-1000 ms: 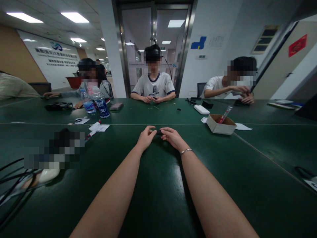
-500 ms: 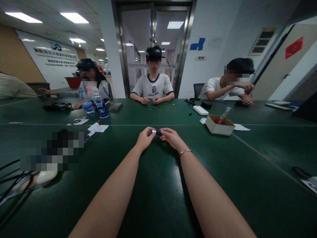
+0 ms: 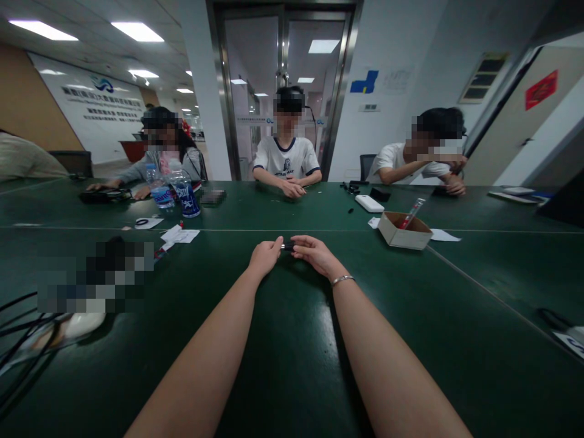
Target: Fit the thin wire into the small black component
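Note:
Over the green table, a small, slim black-and-silver object spans the gap between my two hands. Its kind is too small to make out. My left hand is closed on the silver end, thumb on top. Thumb and fingers of my right hand, with a bracelet at the wrist, pinch the dark end. My fingers cover both ends of the object.
To the right stands an open cardboard box with a tube in it; a white case lies behind. Bottles and papers are at left, near cables. Three people sit across the table.
The object has turned level between my hands, with less of it showing. My right fingers have shifted and spread a little. Across the table, a person's hands have come together.

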The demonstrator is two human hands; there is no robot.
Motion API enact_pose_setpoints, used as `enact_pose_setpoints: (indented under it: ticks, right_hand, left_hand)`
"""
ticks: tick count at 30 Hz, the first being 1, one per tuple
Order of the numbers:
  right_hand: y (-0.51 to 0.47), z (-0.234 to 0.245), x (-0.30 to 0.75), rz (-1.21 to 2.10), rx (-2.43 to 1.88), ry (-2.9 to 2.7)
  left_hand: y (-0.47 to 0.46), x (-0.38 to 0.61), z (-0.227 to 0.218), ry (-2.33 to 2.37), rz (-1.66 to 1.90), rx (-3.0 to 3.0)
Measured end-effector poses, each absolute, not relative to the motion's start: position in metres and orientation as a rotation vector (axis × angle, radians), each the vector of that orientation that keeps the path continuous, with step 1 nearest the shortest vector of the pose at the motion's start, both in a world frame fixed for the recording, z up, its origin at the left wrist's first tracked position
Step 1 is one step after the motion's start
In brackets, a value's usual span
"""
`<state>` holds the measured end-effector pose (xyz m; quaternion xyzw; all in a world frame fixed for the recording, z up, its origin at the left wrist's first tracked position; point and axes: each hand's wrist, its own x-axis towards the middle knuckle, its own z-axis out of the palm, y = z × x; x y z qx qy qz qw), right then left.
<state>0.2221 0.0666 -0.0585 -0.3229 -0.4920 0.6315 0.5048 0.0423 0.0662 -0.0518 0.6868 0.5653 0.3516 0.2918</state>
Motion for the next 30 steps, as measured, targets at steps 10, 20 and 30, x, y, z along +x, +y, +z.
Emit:
enact_pose_setpoints:
  ticks: [10,20,30]
  right_hand:
    - [0.068,-0.06,0.22,1.491,-0.817,-1.133]
    - [0.068,-0.06,0.221,1.494,-0.797,-1.158]
    - [0.066,-0.056,0.22,1.506,-0.805,-1.187]
  left_hand:
    - [0.069,0.045,-0.06,1.395,1.093,1.723]
    - [0.074,0.044,-0.066,1.237,1.228,1.718]
    - [0.07,0.043,-0.06,1.257,1.214,1.702]
